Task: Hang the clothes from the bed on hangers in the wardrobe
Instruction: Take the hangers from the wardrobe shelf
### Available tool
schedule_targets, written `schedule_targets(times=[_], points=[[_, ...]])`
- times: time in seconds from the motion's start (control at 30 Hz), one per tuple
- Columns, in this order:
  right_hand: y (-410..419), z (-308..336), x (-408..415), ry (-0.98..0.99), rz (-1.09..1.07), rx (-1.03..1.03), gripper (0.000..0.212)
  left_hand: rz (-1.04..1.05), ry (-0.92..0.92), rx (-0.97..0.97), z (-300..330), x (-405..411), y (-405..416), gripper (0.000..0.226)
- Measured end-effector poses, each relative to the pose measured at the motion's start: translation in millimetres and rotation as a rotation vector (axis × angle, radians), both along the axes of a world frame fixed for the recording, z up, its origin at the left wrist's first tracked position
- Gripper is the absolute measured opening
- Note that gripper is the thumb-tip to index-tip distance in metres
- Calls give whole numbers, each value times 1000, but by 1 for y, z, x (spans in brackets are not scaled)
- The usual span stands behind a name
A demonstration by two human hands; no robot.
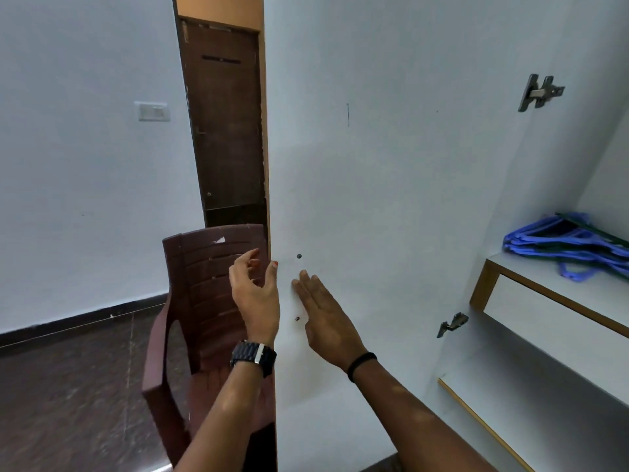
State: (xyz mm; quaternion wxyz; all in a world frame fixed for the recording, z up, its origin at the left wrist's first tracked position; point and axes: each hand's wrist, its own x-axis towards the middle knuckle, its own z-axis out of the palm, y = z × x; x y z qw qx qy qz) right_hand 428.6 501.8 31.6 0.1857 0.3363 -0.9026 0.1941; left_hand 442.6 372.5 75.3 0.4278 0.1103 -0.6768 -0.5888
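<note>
The white wardrobe door stands swung open in front of me, its inner face toward me. My left hand is at the door's free edge, fingers loosely curled around that edge, thumb on the inner face. My right hand lies flat against the inner face with straight fingers, between two small screw heads. A pile of blue hangers lies on a white wardrobe shelf at the right. No clothes or bed are in view.
A brown plastic chair stands just behind the door's edge at the left. A dark wooden room door is behind it. Metal hinges sit on the wardrobe door. Lower shelves run under the hangers. The floor is dark tile.
</note>
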Motion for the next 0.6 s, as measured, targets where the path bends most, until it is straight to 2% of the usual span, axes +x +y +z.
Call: schedule_targets(times=[0.13,0.23,0.3,0.5,0.6], points=[[33,10,14,-94,-60,-250,60,-135,36,157,-5,17,46,25],[78,15,32,-199,-177,-525,48,-304,-20,192,-13,25,97,22],[118,17,48,-199,-270,-665,43,-435,-47,209,-17,28,138,22],[266,30,115,-53,-608,-867,40,-839,-103,246,-14,43,296,18],[340,40,153,154,-821,-894,37,-1089,-139,235,-9,57,382,15]])
